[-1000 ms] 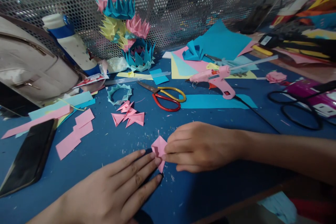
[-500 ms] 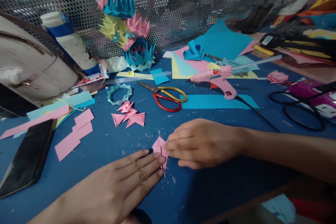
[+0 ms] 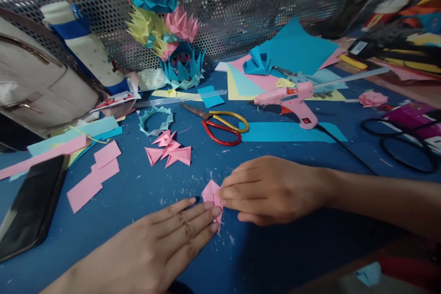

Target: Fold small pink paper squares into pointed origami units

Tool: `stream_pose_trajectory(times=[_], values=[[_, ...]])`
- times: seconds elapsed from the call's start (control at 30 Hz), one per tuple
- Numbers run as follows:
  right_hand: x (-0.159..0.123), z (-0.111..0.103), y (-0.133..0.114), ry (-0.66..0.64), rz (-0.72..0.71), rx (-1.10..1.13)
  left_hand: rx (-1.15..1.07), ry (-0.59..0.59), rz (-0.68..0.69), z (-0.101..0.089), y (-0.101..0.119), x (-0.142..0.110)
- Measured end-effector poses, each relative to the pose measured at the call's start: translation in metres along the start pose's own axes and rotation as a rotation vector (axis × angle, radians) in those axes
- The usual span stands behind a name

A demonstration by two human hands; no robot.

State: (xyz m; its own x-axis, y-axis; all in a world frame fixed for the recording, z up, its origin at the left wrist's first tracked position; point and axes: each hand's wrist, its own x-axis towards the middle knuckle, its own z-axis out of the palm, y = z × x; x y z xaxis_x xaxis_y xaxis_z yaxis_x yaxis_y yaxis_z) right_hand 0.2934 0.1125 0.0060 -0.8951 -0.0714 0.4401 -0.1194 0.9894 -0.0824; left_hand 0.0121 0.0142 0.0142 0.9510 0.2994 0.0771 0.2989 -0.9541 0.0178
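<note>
A small folded pink paper (image 3: 212, 188) with a pointed top lies on the blue table between my hands. My left hand (image 3: 161, 239) reaches in from the lower left, its fingers stretched out flat and the fingertips pressing the paper's lower part down. From the right, my right hand (image 3: 272, 190) has its fingers together, with the fingertips at the paper's right edge; its thumb is tucked beneath. Both hands cover parts of the paper. Farther back lie several folded pink paper pieces (image 3: 177, 155) and a light-blue pointed paper ring (image 3: 168, 121).
Scissors (image 3: 223, 131) lie behind my hands, with a blue paper strip (image 3: 272, 133) and a pink glue gun (image 3: 292, 101) to their right. At left are a phone (image 3: 34, 206), pink paper rectangles (image 3: 89, 179) and a bottle (image 3: 86, 50). Folded-paper crowns (image 3: 182, 66) stand at the back.
The camera view has shifted slightly. Both hands stay at the folded pink paper in nearly the same pose, with no visible new fold.
</note>
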Motion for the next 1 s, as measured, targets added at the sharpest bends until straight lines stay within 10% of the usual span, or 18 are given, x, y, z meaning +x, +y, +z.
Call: stream_pose_trajectory(times=[1.0], values=[[0.0032, -0.0011, 0.0002, -0.025, -0.006, 0.005, -0.131, -0.111, -0.005, 0.0007, -0.0089, 0.0000]])
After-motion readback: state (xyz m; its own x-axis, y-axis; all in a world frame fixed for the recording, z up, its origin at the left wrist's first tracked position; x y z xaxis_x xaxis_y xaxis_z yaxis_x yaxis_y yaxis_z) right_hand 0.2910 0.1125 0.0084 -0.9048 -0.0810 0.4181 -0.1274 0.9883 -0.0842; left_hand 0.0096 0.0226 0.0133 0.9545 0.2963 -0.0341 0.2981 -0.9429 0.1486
